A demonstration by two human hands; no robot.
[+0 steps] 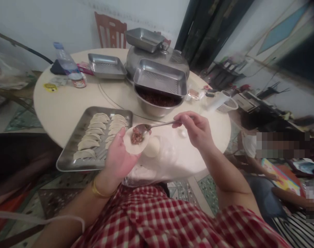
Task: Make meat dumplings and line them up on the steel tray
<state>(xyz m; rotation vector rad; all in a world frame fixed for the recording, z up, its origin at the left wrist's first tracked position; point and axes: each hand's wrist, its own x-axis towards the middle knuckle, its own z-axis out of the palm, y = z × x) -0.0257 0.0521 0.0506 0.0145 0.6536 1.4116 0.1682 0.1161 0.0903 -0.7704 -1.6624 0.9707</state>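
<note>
The left hand (119, 156) is lying palm up, fingers cupping loosely and thumb spreading outward, its bare forearm (69, 210) reaching in from the lower left. The right hand (195, 129) is hovering palm down just to its right, thumb and forefinger pinching together, its forearm (224, 175) slanting in from the lower right.

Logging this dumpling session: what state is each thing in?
Round white dough wrapper: open on left hand, meat filling on it.
Metal spoon: pinched in right hand, tip on filling.
Round steel bowl: holds dark mince, perforated steel pan on top.
Flat steel tray: holds folded dumplings.
</note>
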